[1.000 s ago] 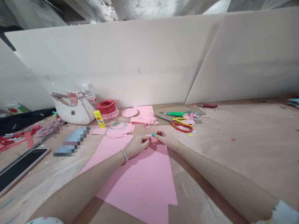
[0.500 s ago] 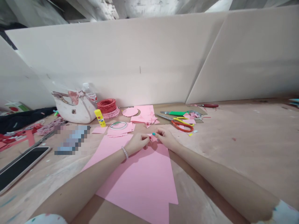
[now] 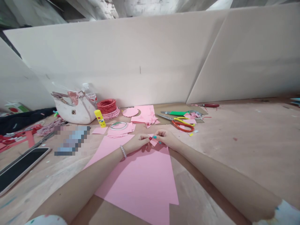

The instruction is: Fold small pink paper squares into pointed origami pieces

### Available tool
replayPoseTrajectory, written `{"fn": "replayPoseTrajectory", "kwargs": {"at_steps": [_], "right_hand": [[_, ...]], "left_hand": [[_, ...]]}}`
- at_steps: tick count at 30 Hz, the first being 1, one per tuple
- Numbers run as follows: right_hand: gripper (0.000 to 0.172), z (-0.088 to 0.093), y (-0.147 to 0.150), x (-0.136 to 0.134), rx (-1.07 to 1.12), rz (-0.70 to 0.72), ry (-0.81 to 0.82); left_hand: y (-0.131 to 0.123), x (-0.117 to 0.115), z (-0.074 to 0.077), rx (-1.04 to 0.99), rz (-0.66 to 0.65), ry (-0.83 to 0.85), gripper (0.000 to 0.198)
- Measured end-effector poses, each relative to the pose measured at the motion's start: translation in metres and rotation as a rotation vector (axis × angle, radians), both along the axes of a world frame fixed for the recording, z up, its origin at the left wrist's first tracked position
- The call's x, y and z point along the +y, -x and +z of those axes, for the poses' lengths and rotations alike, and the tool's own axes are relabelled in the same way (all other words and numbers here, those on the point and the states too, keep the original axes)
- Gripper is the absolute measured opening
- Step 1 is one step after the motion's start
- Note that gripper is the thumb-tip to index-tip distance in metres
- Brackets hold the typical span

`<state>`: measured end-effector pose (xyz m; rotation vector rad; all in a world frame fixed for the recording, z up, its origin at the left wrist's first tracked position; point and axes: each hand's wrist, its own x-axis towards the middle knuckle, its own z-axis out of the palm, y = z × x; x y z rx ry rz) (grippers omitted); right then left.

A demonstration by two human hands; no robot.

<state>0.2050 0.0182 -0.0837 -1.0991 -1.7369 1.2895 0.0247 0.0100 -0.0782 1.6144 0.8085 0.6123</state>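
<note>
Both my hands meet over the far end of a large pink paper sheet (image 3: 140, 181) lying on the brown work surface. My left hand (image 3: 137, 143) and my right hand (image 3: 166, 138) pinch a small folded pink paper piece (image 3: 154, 141) between their fingertips, fingers closed on it. A bead bracelet is on my left wrist. Just beyond the hands lie cut pink squares (image 3: 119, 131) with a tape roll (image 3: 118, 125) on them.
Scissors with orange and yellow handles (image 3: 182, 124) and a green-handled tool (image 3: 177, 113) lie at the back right. A yellow glue stick (image 3: 100, 118), a red paper stack (image 3: 107, 108), a white handbag (image 3: 73, 107) and a phone (image 3: 21, 167) are to the left. White boards wall the back.
My hands stayed in place, with the fingers shifting slightly on the small pink piece, which now shows tilted lower between the fingertips. The view shifted a little.
</note>
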Motion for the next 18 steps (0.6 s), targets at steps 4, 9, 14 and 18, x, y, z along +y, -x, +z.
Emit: {"fn": "replayPoseTrajectory", "kwargs": {"at_steps": [4,9,14,18], "right_hand": [[0.030,-0.0008,0.0001,0.0011,0.041,0.019,0.007],[0.026,-0.0039,-0.0015,0.0043,0.032,0.026,-0.014],[0.027,-0.0015,-0.0006,0.0048,0.046,0.045,-0.100],[0.046,-0.0022,0.0010,0.0018,0.106,0.104,-0.152]], "left_hand": [[0.0011,0.0013,-0.0025,-0.007,-0.001,0.011,0.044],[0.0012,0.0018,-0.0010,-0.015,-0.048,0.006,0.043],[0.0014,0.0033,-0.0013,-0.018,-0.042,-0.019,0.041],[0.0004,0.0065,-0.0056,0.023,0.108,-0.060,0.036]]}}
